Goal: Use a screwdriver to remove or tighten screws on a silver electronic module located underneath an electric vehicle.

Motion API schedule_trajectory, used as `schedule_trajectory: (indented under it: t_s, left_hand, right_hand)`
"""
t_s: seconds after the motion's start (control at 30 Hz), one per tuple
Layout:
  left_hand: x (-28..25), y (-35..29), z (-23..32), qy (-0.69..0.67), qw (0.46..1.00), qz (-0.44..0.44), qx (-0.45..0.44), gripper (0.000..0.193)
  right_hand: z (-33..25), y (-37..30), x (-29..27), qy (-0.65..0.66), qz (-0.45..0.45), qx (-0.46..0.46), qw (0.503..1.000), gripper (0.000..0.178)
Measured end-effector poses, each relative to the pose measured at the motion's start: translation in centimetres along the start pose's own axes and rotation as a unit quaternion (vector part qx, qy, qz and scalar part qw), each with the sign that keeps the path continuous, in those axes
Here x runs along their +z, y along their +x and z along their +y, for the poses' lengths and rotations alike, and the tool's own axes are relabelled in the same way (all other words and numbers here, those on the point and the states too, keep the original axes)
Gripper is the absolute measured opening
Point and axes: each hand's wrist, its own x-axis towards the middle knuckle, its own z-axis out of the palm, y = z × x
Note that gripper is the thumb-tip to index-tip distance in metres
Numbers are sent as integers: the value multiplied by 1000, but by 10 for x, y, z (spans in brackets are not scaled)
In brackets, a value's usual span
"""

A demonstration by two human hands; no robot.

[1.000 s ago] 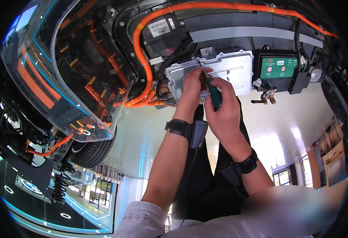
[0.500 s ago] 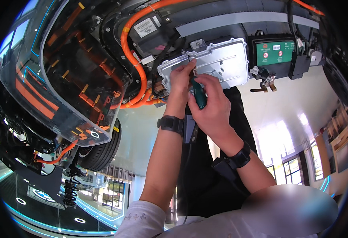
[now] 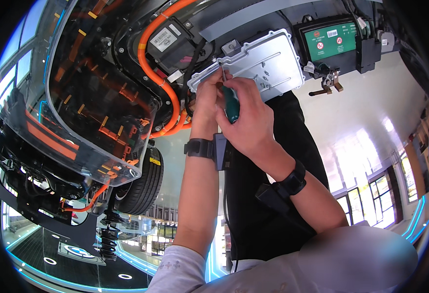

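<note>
My right hand (image 3: 248, 110) is closed round the green handle of a screwdriver (image 3: 232, 105), whose shaft points away from me toward the far edge of a silver metal cover (image 3: 248, 61). Close against it, my left hand (image 3: 208, 95) has its fingers pinched near the shaft's tip. What those fingers hold is partly hidden behind the right hand. Several small loose screws (image 3: 264, 73) lie on the cover, to the right of my hands. The cover has a flanged rim with bolt lugs.
Thick orange cable (image 3: 145, 58) curves down left of the cover, beside a black module with a white label (image 3: 164, 40). A clear housing (image 3: 138, 168) with orange parts fills the left side, above a tyre (image 3: 146, 185). To the right stands a black box with a green label (image 3: 331, 39).
The view has shifted, so the cover and surroundings sit differently in it. Both hands stay together at the cover's far edge, the screwdriver still in the right one.
</note>
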Motion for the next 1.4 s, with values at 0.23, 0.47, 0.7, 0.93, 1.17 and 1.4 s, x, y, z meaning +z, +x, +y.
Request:
schedule_trajectory:
  t_s: [0.23, 0.47, 0.7, 0.93, 1.17, 1.4]
  left_hand:
    - [21, -29, 12, 150, 984, -27, 95, 23]
    - [19, -24, 17, 123, 991, -31, -34, 33]
    - [26, -27, 17, 209, 973, -49, 81, 27]
    - [-16, 26, 9, 330, 915, 107, 206, 29]
    - [1, 34, 34, 583, 782, 149, 162, 36]
    - [16, 41, 30, 688, 669, 131, 250, 38]
  right_hand:
    - [2, -1, 1, 13, -26, 22, 999, 43]
    - [4, 3, -3, 19, -8, -5, 1000, 40]
    - [9, 3, -2, 36, -24, -7, 999, 36]
    - [7, 2, -12, 78, -66, -5, 995, 42]
    - [17, 6, -20, 43, -93, -53, 993, 44]
    - [30, 13, -29, -53, -101, -192, 975, 34]
